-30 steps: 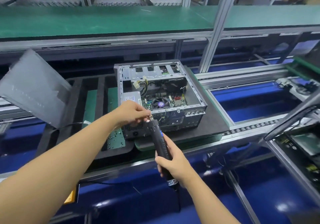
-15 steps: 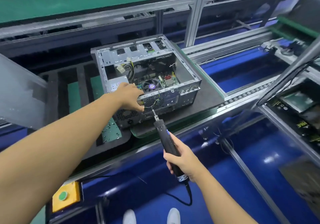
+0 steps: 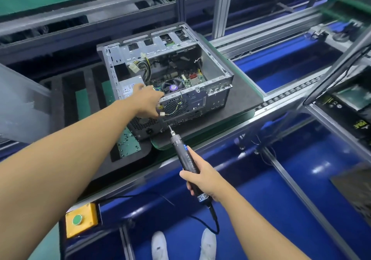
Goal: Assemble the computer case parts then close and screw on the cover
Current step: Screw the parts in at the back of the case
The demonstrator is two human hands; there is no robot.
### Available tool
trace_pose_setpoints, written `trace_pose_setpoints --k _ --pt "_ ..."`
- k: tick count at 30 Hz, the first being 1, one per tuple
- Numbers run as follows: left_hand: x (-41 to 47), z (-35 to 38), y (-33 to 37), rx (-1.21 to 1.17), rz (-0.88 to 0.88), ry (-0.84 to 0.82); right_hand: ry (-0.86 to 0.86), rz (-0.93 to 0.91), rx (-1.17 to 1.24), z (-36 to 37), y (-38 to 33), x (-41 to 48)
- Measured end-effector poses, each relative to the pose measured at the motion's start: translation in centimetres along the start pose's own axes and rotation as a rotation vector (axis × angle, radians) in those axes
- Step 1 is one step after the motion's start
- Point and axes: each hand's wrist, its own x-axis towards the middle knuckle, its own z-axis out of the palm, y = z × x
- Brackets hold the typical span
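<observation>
Right hand [image 3: 202, 181] grasps the corded electric screwdriver [image 3: 183, 153], bit tip at the lower rear edge of the open computer case [image 3: 217, 74]. Left hand [image 3: 147, 103] lies over the case's rear rim beside the cooler fan [image 3: 172, 88]; whether it grips cannot be told. Motherboard and cables sit inside.

left hand [image 3: 147, 103] on computer case [image 3: 195, 101] | right hand [image 3: 203, 181] grips screwdriver [image 3: 183, 152]
</observation>
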Motion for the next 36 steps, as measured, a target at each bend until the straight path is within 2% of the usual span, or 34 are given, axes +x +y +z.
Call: trace_pose_setpoints --k 8,17,36 --pt "-0.1 0.1 0.0 -0.024 -0.006 0.035 0.016 -0.018 0.023 0.7 0.2 1.4" --pt "0.3 -0.6 0.0 -0.024 0.026 -0.053 0.009 -0.012 0.024 0.7 0.2 1.7" --pt "-0.2 -0.7 0.1 -0.076 0.055 -0.021 0.021 -0.004 0.011 1.1 0.8 1.9"
